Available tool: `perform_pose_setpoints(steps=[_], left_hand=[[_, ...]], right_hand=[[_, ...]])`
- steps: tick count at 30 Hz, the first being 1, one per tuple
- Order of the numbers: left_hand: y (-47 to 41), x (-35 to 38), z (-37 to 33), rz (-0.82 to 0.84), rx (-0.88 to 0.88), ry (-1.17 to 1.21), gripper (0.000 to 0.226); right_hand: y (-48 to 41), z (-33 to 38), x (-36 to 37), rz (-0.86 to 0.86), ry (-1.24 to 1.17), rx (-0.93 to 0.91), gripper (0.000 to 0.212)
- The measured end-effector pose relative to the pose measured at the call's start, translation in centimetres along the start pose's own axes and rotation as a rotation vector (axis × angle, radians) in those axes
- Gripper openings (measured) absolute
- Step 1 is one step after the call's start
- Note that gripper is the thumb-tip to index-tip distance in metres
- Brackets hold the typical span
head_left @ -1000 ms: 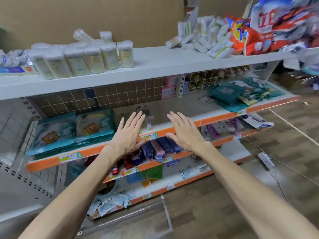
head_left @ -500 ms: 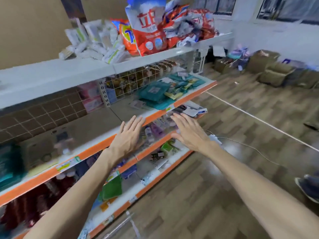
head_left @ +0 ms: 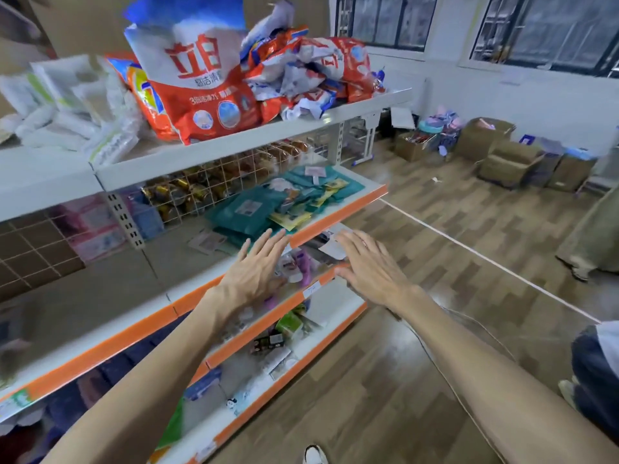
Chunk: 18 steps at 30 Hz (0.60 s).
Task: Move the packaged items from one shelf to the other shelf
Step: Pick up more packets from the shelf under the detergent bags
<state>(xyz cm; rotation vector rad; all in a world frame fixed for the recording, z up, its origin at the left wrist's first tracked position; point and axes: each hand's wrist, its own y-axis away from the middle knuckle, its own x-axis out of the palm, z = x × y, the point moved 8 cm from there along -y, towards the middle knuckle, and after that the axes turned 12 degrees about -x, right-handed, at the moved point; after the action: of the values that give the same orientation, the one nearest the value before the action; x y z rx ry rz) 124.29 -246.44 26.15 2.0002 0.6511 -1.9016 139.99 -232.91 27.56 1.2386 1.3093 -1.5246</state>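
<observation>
A pile of teal and yellow flat packages lies on the orange-edged second shelf at its right end. My left hand hovers flat, fingers spread and empty, just in front of that shelf edge below the teal packs. My right hand is also open and empty, held over the right end of the third shelf, near a white paper slip. Red and white detergent bags are heaped on the white top shelf.
White packets lie left on the top shelf. Small items fill the lower shelves. Cardboard boxes stand along the far wall. A white line crosses the wooden floor. Another person's leg is at the right edge.
My view has swung right along the shelving. Both open hands have travelled with it, from the empty middle section to the right end beside the teal packages. Nothing was picked up.
</observation>
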Motion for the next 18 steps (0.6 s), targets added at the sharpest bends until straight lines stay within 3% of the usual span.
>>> perform_pose_setpoints(steps=[8,18], left_hand=[[-12.6,1.0,-2.4,-0.023,-0.040,0.039,0.079],[-20.4,3.1,0.1,0.013,-0.215,0.028,0.082]], right_hand=[[-7.3,-11.3,1.2,0.051,0.011,-0.037,0.069],[-16.2,-17.4,5.0,0.092,-0.067,-0.160,0.067]])
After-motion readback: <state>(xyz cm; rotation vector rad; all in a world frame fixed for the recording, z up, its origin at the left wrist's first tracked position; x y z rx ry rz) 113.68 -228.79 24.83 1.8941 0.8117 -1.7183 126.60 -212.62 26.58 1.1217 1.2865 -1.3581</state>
